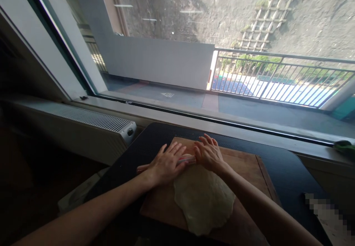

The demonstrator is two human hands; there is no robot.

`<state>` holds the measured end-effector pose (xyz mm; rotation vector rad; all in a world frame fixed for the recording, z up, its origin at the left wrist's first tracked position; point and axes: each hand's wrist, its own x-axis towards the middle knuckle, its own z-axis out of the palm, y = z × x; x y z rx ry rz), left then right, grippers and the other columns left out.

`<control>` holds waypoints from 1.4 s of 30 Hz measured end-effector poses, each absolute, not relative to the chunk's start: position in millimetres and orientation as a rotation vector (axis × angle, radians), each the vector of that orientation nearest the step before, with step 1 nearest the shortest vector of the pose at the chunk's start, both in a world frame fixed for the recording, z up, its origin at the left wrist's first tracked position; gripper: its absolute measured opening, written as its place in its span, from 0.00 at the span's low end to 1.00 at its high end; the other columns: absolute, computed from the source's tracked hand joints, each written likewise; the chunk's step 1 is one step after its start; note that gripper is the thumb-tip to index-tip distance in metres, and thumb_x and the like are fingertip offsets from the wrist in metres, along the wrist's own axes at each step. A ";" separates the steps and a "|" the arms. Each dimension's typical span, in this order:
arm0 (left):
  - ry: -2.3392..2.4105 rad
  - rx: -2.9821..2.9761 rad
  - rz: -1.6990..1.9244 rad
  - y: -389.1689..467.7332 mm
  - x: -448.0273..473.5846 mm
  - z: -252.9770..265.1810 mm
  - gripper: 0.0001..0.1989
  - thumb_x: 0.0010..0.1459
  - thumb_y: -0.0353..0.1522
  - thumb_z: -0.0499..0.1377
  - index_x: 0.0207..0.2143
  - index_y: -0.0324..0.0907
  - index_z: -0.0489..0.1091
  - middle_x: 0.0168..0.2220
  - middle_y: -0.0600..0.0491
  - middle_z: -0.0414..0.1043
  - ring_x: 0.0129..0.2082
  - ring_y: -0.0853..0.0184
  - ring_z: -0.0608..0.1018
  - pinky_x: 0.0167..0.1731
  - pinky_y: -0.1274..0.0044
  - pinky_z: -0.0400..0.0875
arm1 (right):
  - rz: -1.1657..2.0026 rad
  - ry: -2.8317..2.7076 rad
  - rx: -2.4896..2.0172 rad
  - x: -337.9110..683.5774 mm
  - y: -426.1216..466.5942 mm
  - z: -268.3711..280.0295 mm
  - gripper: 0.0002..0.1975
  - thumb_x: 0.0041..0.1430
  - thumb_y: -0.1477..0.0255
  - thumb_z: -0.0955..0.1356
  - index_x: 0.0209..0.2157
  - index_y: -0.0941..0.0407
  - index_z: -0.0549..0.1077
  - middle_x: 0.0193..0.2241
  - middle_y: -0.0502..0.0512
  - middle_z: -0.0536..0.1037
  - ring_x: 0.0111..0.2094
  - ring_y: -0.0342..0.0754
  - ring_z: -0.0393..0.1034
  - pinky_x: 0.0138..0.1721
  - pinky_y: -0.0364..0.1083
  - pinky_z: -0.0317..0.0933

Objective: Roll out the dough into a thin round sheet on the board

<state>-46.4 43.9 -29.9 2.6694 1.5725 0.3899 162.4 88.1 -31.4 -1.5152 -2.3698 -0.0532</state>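
Rests left hand (168, 161) and right hand (208, 152) on rolling pin (186, 159), grip spread, unclenched. Has it across dough's (203, 198) far end.

The left arm (111, 203), bare, slants in from the lower left; the right arm (257, 201), also bare, comes from the lower right, so the two converge. The left hand (169, 163) is palm down, its fingers (174, 148) stretched and parted. The right hand (209, 152), palm down too, sits slightly farther forward, its fingers extended and angled leftward. The hands are near each other, not touching.
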 end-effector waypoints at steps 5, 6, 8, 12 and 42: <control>2.007 2.416 0.414 105.8 -49.8 -27.5 0.28 0.62 0.45 0.41 0.57 0.40 0.59 0.61 0.42 0.55 0.61 0.53 0.55 0.55 0.54 0.50 | 0.025 -2.282 -1.756 138.6 141.0 -19.1 0.18 0.61 0.64 0.60 0.50 0.54 0.68 0.56 0.61 0.61 0.60 0.57 0.46 0.55 0.58 0.45; 2.088 2.379 0.464 112.4 -49.7 -27.3 0.27 0.62 0.43 0.41 0.56 0.38 0.61 0.60 0.41 0.57 0.61 0.53 0.56 0.54 0.54 0.51 | -0.014 -2.274 -1.745 135.2 145.1 -16.0 0.17 0.61 0.66 0.60 0.49 0.55 0.68 0.56 0.62 0.61 0.60 0.57 0.45 0.55 0.58 0.44; 2.143 2.360 0.576 114.2 -50.2 -28.2 0.25 0.62 0.41 0.41 0.53 0.37 0.64 0.57 0.41 0.61 0.60 0.54 0.58 0.54 0.56 0.53 | -0.083 -2.302 -1.617 133.6 139.9 -11.4 0.16 0.61 0.68 0.60 0.48 0.55 0.69 0.56 0.61 0.61 0.59 0.54 0.48 0.55 0.55 0.44; 1.902 2.386 0.749 90.7 -56.7 -30.6 0.21 0.61 0.39 0.45 0.48 0.39 0.67 0.53 0.46 0.67 0.57 0.60 0.63 0.56 0.64 0.57 | 0.004 -2.473 -1.224 150.3 96.8 -8.5 0.15 0.64 0.67 0.57 0.46 0.52 0.70 0.51 0.55 0.66 0.50 0.48 0.59 0.50 0.48 0.52; 1.790 2.503 0.230 90.5 55.0 -21.0 0.28 0.63 0.43 0.37 0.60 0.39 0.54 0.62 0.45 0.52 0.63 0.56 0.52 0.58 0.54 0.44 | -0.005 -2.031 -1.930 260.4 33.6 -16.7 0.23 0.64 0.57 0.54 0.51 0.54 0.65 0.51 0.58 0.66 0.56 0.54 0.53 0.54 0.53 0.46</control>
